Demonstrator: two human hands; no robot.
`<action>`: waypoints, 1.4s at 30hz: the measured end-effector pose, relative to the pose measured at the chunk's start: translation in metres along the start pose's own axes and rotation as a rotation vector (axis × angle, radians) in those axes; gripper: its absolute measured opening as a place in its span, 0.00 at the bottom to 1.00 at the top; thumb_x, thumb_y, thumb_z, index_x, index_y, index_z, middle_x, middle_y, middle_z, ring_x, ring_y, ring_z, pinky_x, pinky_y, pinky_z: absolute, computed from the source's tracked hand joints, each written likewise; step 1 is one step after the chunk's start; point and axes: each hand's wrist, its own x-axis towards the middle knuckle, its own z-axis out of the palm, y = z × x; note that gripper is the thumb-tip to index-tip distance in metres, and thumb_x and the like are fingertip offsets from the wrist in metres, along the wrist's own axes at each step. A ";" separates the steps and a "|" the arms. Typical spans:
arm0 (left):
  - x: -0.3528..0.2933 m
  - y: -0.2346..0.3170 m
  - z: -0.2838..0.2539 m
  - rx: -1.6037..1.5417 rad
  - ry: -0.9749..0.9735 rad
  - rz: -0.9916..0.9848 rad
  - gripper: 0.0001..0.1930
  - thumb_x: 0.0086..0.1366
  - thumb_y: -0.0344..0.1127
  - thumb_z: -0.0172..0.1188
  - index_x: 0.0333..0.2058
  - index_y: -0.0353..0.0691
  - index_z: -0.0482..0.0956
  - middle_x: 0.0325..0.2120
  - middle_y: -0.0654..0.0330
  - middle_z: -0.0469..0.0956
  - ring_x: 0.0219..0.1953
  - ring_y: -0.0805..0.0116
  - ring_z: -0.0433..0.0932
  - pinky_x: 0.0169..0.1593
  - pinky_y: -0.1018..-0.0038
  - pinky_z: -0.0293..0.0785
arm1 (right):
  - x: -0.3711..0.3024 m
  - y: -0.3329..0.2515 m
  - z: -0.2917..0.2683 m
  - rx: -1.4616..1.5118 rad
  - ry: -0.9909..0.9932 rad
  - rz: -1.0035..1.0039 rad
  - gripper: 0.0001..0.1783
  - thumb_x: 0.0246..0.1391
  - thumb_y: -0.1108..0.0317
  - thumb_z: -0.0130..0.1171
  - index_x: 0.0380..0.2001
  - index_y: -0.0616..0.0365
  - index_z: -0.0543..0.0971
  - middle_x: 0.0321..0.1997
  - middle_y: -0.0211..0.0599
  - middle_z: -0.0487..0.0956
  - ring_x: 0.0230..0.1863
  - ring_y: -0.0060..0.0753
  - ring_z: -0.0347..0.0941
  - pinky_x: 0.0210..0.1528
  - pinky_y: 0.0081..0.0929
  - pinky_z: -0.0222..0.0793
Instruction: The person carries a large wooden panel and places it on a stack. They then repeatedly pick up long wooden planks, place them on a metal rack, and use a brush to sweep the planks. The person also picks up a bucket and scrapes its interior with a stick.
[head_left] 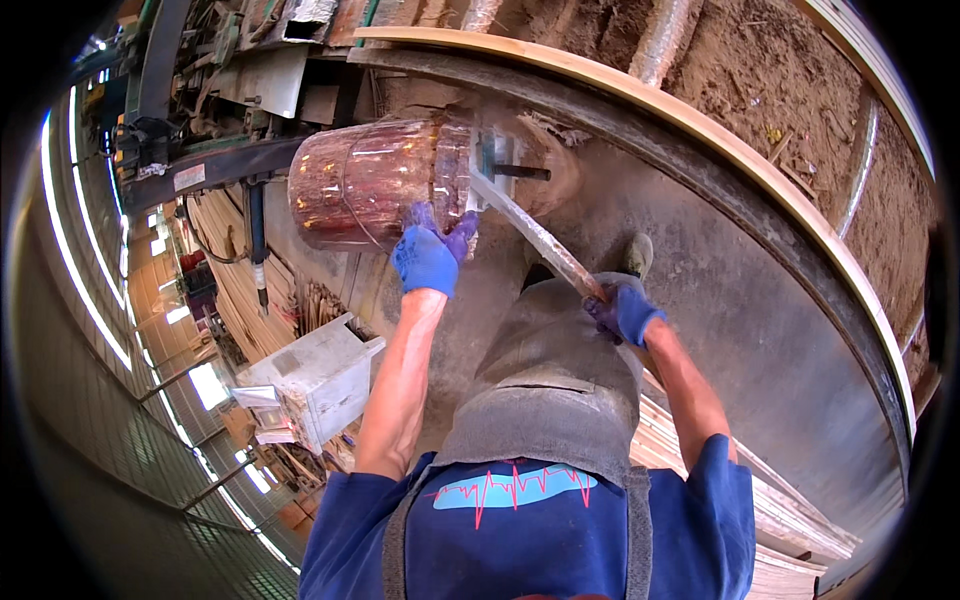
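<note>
Over dusty grey floor (740, 320), clamps pale bar (543, 238) in right hand (625, 311), long axis up-left to red-brown drum (365, 180).
Spreads left hand (430, 253), nearer drum, fingers apart against lower side.

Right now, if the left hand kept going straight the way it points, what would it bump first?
The reddish-brown drum. The left hand's gloved fingers already overlap its side and look about to touch or touching; depth makes that hard to tell.
</note>
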 end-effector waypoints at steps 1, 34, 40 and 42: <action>-0.004 -0.003 0.004 0.001 0.018 0.021 0.29 0.50 0.55 0.67 0.39 0.33 0.74 0.33 0.41 0.77 0.36 0.40 0.77 0.39 0.55 0.72 | -0.009 -0.019 -0.001 0.192 -0.036 0.093 0.15 0.58 0.58 0.55 0.40 0.58 0.77 0.17 0.29 0.71 0.15 0.23 0.67 0.16 0.24 0.65; 0.160 -0.253 0.040 -0.649 -0.236 0.213 0.34 0.47 0.52 0.72 0.43 0.29 0.73 0.33 0.51 0.78 0.36 0.66 0.75 0.42 0.69 0.73 | -0.056 -0.050 0.133 -0.750 0.565 0.505 0.22 0.54 0.46 0.51 0.32 0.55 0.77 0.26 0.54 0.78 0.31 0.57 0.76 0.32 0.49 0.71; 0.179 -0.241 0.032 -0.722 -0.163 0.232 0.31 0.45 0.52 0.73 0.37 0.30 0.73 0.28 0.56 0.76 0.31 0.70 0.72 0.37 0.72 0.72 | -0.089 -0.056 0.192 -0.411 0.568 0.435 0.19 0.56 0.52 0.55 0.37 0.59 0.77 0.22 0.46 0.78 0.21 0.43 0.76 0.24 0.37 0.70; 0.178 -0.238 0.025 -0.752 -0.137 0.238 0.31 0.44 0.52 0.74 0.36 0.30 0.73 0.28 0.57 0.76 0.31 0.71 0.72 0.37 0.72 0.72 | -0.089 -0.054 0.214 0.121 0.547 0.453 0.18 0.57 0.54 0.56 0.38 0.60 0.76 0.20 0.39 0.78 0.17 0.32 0.74 0.21 0.31 0.69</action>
